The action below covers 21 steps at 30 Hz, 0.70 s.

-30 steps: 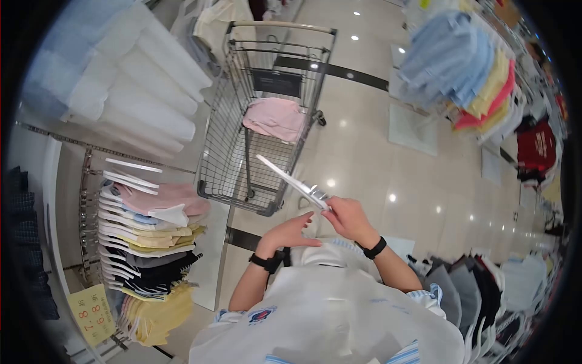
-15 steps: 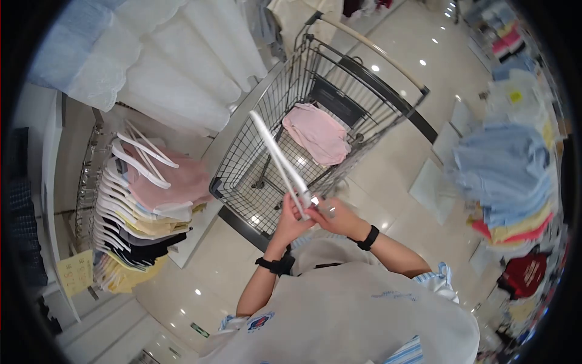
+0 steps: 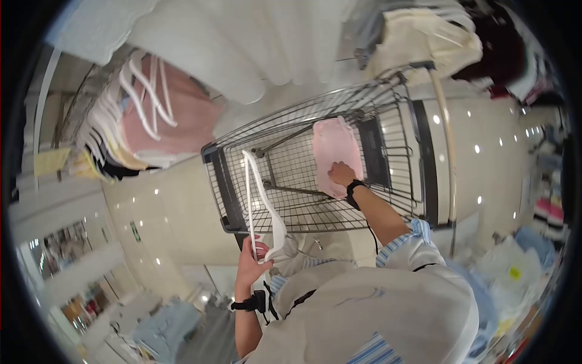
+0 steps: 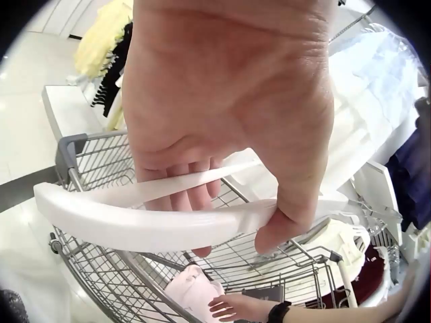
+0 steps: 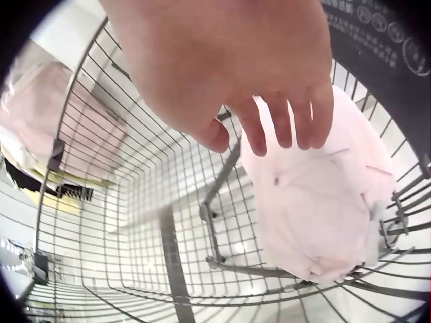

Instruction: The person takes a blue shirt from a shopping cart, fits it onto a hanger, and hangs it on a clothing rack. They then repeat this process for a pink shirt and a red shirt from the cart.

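Observation:
My left hand (image 3: 247,268) holds a white clothes hanger (image 3: 277,233) with nothing hung on it, over the near left corner of the shopping cart (image 3: 227,194). In the left wrist view the thumb lies against one bar of the hanger (image 4: 135,225), with the fingers behind. Inside the cart a folded pink garment (image 3: 336,142) lies toward the handle end. My right hand (image 3: 343,174) reaches down over it. In the right wrist view the fingers (image 5: 283,128) extend, slightly apart, over the edge of the pink garment (image 5: 316,208).
White hangers with pink, yellow and black clothes (image 3: 167,112) hang on a rail at the left. Long white dresses (image 3: 242,48) hang behind the cart. Cream clothes (image 3: 418,45) hang beyond its handle (image 3: 445,133). Glossy tiled floor (image 3: 154,224) surrounds the cart.
The hanger has passed from my right hand to my left. My right hand has moved into the cart, over the pink garment. The view has turned, so the cart lies sideways.

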Each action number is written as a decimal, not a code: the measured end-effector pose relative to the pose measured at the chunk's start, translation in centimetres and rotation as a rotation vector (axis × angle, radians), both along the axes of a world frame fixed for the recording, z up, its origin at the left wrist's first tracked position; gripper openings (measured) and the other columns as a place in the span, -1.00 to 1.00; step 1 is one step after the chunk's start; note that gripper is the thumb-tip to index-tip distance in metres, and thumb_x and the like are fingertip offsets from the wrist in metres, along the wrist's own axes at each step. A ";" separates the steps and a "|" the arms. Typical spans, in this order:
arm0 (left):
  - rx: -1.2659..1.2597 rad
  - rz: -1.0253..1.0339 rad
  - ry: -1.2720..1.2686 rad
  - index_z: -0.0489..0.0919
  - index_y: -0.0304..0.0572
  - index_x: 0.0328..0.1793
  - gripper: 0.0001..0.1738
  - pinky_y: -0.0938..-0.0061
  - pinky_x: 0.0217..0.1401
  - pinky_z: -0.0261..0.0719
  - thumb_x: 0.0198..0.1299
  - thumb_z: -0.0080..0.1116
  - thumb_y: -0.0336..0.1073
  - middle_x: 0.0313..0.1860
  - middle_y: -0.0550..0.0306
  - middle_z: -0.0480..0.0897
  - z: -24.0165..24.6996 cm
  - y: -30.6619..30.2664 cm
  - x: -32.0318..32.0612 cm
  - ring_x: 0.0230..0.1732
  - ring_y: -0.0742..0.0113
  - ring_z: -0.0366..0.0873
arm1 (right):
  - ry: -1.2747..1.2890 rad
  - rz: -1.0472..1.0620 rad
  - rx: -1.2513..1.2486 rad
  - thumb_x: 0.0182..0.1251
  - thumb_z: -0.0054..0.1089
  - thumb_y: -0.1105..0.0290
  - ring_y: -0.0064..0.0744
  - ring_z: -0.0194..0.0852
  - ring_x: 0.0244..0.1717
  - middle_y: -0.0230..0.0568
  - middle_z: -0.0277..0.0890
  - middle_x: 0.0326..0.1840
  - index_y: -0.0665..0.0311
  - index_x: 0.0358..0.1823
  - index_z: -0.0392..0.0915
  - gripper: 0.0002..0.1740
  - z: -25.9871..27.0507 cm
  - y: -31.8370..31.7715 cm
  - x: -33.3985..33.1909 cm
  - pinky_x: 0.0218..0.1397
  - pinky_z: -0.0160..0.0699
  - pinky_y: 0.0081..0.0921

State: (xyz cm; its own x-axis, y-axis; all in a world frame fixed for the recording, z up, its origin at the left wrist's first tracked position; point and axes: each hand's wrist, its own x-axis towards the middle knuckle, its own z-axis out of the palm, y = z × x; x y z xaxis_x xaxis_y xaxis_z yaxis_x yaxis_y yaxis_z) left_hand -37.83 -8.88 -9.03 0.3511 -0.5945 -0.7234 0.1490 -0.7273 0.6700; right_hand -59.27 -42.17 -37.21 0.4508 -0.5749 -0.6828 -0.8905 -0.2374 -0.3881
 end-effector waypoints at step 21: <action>0.007 0.364 -0.064 0.27 -0.19 0.55 0.00 0.28 0.35 0.71 -0.09 0.49 -0.58 0.03 0.09 0.58 2.0 5.2 -5.9 0.10 0.26 0.67 | -0.121 0.046 -0.271 0.39 0.19 0.32 0.16 0.57 0.29 0.03 0.59 0.37 0.39 0.09 0.67 -0.64 -5.9 0.4 0.9 0.32 0.63 -0.03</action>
